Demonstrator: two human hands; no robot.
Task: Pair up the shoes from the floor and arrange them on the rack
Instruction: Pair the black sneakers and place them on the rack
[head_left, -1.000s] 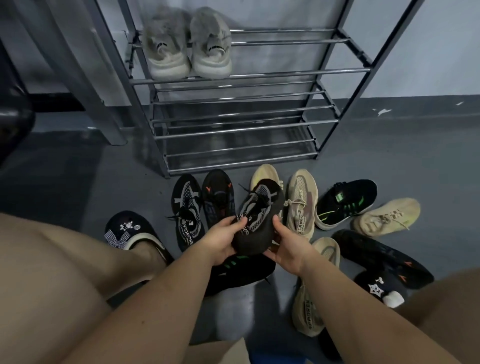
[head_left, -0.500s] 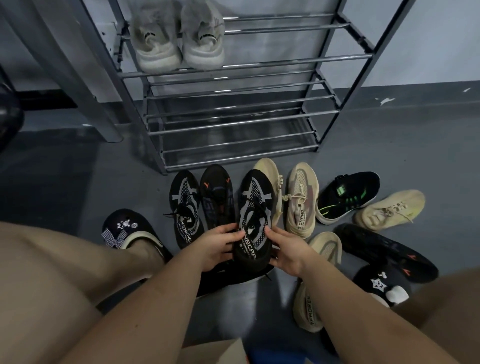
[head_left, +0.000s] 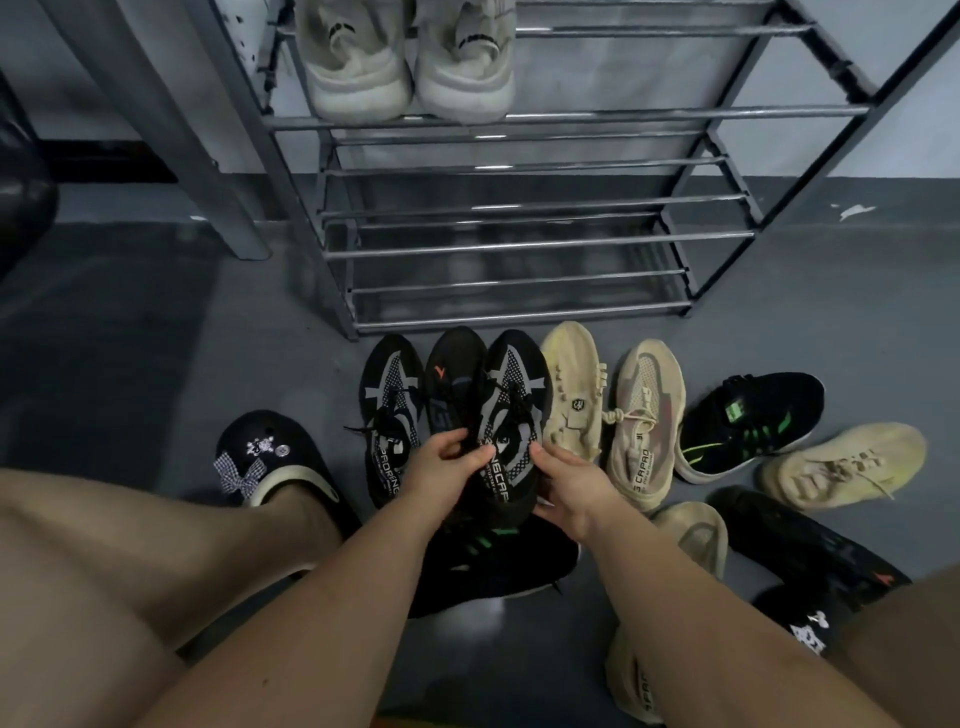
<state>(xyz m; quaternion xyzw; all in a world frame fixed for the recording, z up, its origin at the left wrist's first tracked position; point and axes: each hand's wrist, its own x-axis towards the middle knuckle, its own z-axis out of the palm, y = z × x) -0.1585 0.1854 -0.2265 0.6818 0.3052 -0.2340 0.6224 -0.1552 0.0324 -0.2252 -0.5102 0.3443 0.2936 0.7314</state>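
A black sneaker with grey patterning (head_left: 511, 410) points toe-first at the rack, held between both hands. My left hand (head_left: 439, 467) grips its left side near the heel and my right hand (head_left: 569, 486) grips the right side. Its matching black patterned sneaker (head_left: 389, 410) lies on the floor just left. Between the two sits a black shoe with an orange mark (head_left: 452, 374). The metal shoe rack (head_left: 519, 244) stands behind, with a pale pair (head_left: 408, 62) on an upper shelf.
Beige shoes (head_left: 571, 395) (head_left: 644, 421) (head_left: 841, 462) lie to the right with a black-and-green sneaker (head_left: 748, 421). Another black-and-green sneaker (head_left: 498, 566) lies under my hands. More shoes sit lower right. My feet wear black clogs (head_left: 270, 457). A grey post (head_left: 171, 114) stands left of the rack.
The held sneaker has turned from tilted on its side to upright with its top facing me, and it has moved forward toward the rack. Both hands keep their grip.
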